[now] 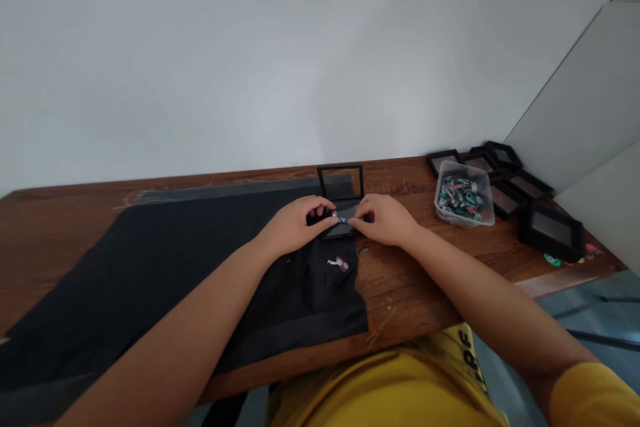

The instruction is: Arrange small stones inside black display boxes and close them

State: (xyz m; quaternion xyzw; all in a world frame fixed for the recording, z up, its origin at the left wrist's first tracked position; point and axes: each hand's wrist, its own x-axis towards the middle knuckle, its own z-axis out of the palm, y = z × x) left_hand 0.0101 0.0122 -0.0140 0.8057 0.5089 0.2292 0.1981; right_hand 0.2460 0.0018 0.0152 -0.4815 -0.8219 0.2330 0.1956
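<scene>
An open black box [341, 235] with a windowed lid [341, 183] raised at its back lies on the black cloth. Over its base, a small shiny blue-green piece [343, 220] is pinched between my two hands. My left hand [301, 223] has thumb and forefinger closed on the piece's left end. At its right end, the fingers of my right hand [384, 218] are likewise closed. What exactly the piece is cannot be made out. A small pinkish-purple item with a white strip [341, 263] rests on the cloth just in front of the box.
To the right stands a clear plastic tub [464, 217] holding many small green and red pieces. Several black windowed boxes [553, 230] lie around it. Small colourful pieces [553, 259] sit by the table's right edge. Black cloth [165, 260] covers the wooden table's left part, and a white wall rises behind.
</scene>
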